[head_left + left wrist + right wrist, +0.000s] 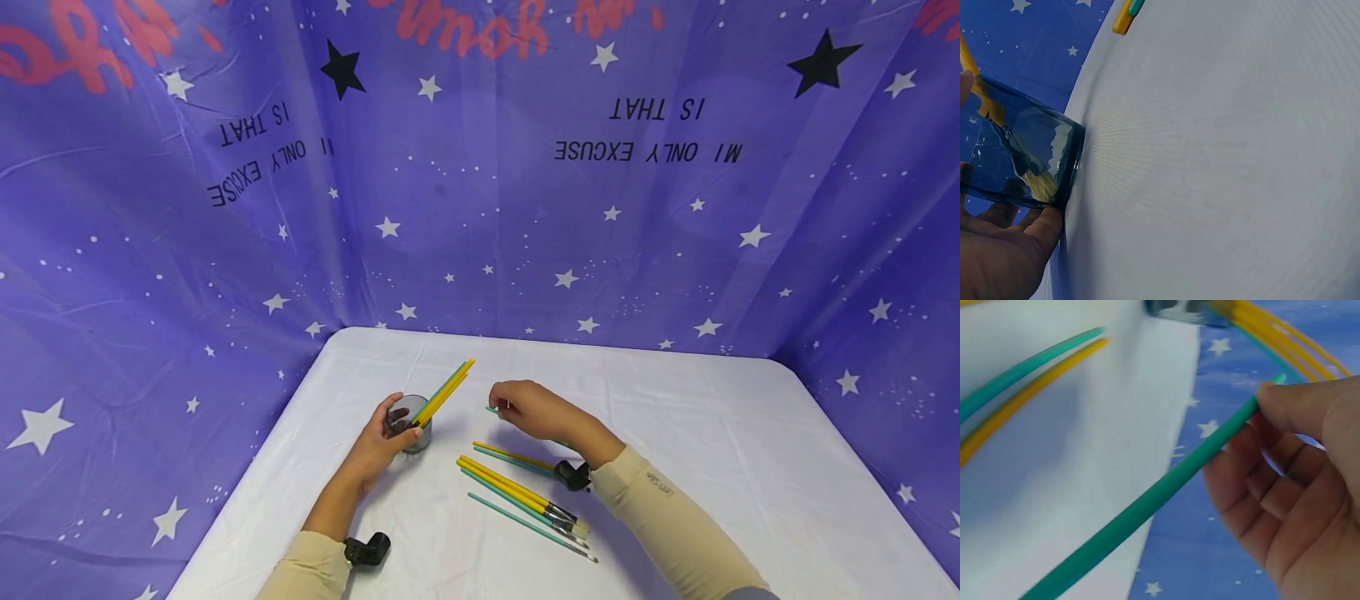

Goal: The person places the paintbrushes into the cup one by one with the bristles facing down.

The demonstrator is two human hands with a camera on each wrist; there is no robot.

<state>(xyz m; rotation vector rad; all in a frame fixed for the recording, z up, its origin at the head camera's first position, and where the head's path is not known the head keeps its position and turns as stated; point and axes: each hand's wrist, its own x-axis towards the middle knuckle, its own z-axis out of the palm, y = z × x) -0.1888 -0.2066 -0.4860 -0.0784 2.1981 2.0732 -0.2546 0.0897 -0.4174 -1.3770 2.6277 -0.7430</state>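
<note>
My left hand (375, 454) grips a clear glass cup (1029, 112) round its side, near the left of the table. Several paintbrushes with yellow and green handles (447, 390) lean in the cup toward the right, and a pale bristle head (1041, 185) shows low inside it. To the right of the cup, my right hand (534, 408) is raised over the table and pinches a green paintbrush (1147, 503) near its handle end between thumb and fingers. Its bristles are out of sight.
Several yellow and green paintbrushes (506, 483) lie side by side on the white tablecloth (420, 517), bristles toward the lower right. A yellow and green pair (510, 454) lies just behind them, partly under the right wrist. Purple star-patterned curtain (495, 250) surrounds the table.
</note>
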